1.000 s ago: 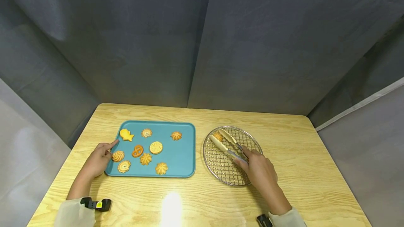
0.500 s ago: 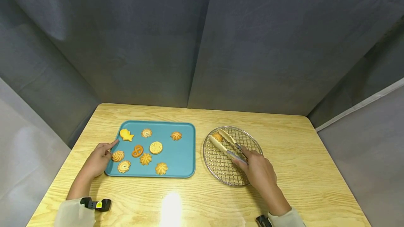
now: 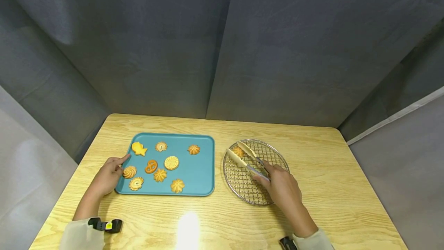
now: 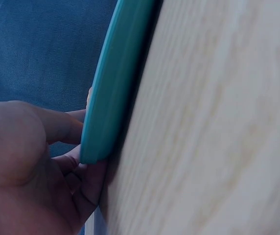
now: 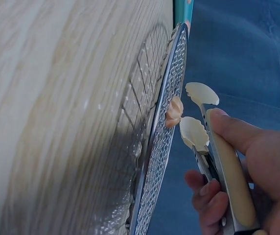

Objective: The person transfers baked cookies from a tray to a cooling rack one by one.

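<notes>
My left hand (image 3: 108,176) grips the left edge of a blue-green tray (image 3: 199,173), thumb over the rim and fingers beneath it in the left wrist view. Biscuits lie on the tray, among them a fish shape (image 3: 139,149), a pretzel (image 3: 151,166) and a round biscuit (image 3: 171,163). In my right hand (image 3: 282,188) is a pair of tongs (image 5: 225,166) with cream scalloped tips, held spread apart. A ridged biscuit (image 5: 174,112) rests on a round wire rack (image 3: 249,193). The tong tips hover close over it with nothing pinched between them.
Both tray and rack rest on a pale wooden table (image 3: 222,219), the rack to the tray's right. Grey curtains (image 3: 277,49) stand behind the table and at its sides. More ridged and swirled biscuits are spread over the tray.
My right hand and the tongs have shifted slightly left and back, while the biscuit on the rack stays in place. The left hand and tray have not moved.
</notes>
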`<state>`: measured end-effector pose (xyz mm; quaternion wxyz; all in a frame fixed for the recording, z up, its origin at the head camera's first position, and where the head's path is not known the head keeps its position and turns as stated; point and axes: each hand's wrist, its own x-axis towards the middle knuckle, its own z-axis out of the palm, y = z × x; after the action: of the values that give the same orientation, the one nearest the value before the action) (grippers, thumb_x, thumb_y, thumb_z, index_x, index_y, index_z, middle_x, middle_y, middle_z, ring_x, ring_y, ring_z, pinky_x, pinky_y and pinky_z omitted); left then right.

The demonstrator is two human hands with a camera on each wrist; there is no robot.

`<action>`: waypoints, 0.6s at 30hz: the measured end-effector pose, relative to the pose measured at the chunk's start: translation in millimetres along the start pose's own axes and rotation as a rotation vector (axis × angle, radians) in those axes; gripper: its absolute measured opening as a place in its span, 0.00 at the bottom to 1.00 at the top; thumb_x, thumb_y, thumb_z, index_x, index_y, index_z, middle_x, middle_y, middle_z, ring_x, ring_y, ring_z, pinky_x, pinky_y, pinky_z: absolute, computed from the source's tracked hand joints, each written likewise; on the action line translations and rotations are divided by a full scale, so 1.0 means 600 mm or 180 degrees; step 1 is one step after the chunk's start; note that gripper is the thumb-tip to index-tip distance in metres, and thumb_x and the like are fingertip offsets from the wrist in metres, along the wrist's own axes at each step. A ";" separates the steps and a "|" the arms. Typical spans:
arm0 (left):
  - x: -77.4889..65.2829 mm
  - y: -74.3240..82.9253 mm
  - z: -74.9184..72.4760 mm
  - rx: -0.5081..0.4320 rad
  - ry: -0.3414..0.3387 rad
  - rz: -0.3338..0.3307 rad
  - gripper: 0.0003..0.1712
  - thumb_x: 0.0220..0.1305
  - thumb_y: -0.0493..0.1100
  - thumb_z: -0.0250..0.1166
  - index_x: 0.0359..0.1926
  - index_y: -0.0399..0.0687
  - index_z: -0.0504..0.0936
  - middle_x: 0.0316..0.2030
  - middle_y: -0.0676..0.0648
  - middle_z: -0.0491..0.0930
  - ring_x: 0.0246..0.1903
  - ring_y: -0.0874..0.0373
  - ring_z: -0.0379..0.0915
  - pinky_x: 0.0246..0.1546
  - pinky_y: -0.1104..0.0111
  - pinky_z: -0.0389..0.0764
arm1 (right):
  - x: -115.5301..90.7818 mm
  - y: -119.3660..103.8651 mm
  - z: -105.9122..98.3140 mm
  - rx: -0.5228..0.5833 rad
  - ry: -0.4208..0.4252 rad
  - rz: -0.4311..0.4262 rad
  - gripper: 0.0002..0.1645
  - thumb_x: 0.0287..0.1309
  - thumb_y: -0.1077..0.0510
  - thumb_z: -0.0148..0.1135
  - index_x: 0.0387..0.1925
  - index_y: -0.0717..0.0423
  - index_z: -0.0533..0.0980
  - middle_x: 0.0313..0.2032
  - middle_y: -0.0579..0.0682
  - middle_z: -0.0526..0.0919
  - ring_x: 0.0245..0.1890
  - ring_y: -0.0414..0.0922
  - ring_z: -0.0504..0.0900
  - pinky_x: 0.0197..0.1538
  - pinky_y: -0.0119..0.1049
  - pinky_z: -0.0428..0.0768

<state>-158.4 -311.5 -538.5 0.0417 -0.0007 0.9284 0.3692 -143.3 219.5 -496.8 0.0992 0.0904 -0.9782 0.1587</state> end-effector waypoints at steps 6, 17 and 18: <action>0.000 0.000 0.000 0.0002 0.0004 -0.0007 0.29 0.77 0.30 0.45 0.76 0.32 0.62 0.56 0.30 0.66 0.44 0.44 0.69 0.40 0.58 0.70 | 0.002 -0.004 0.003 0.0002 -0.0047 0.0031 0.37 0.59 0.41 0.74 0.65 0.55 0.79 0.37 0.55 0.87 0.24 0.44 0.78 0.24 0.39 0.74; -0.001 0.000 0.001 0.0006 0.0023 0.0004 0.29 0.77 0.29 0.45 0.76 0.32 0.63 0.56 0.31 0.67 0.44 0.44 0.69 0.40 0.58 0.70 | 0.008 -0.014 0.004 0.0016 -0.0160 0.0100 0.38 0.60 0.40 0.72 0.67 0.52 0.78 0.33 0.51 0.84 0.22 0.44 0.75 0.24 0.41 0.75; -0.001 0.000 0.001 0.0005 0.0024 0.0005 0.29 0.77 0.29 0.45 0.76 0.32 0.63 0.56 0.31 0.67 0.45 0.44 0.69 0.40 0.58 0.70 | 0.009 -0.016 0.004 0.0007 -0.0140 0.0092 0.38 0.60 0.40 0.73 0.67 0.52 0.78 0.33 0.51 0.84 0.23 0.44 0.77 0.25 0.43 0.76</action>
<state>-157.9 -311.3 -538.9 0.0379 -0.0014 0.9288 0.3686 -146.6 209.2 -495.2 0.0753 0.0799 -0.9811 0.1592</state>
